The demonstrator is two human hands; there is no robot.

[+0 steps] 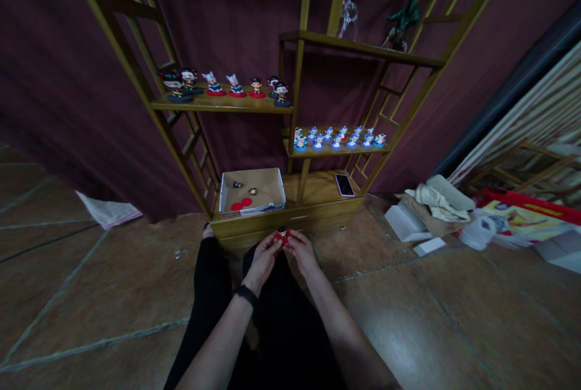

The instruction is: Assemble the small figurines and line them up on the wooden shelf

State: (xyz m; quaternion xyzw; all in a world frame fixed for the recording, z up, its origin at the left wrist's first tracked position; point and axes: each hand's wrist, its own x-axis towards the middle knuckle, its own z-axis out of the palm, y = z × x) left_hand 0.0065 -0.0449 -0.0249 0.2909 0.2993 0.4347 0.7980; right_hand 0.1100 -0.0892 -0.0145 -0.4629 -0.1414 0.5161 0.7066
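A small red-and-black figurine [282, 235] is pinched between both my hands just above my lap. My left hand [263, 258] grips it from the left, fingers closed, a dark band on the wrist. From the right, my right hand [300, 250] holds the same figurine with closed fingers. Straight ahead lies an open cardboard box [228, 192] on the low shelf base, with red round bases [242, 203] and two small figure parts inside.
A wooden shelf unit [297, 98] holds a row of red and dark figurines [236, 85] on the left shelf and several blue figurines [338, 137] lower right. A phone [344, 185] lies on the base. Paper and boxes [431, 211] clutter the tiled floor at right.
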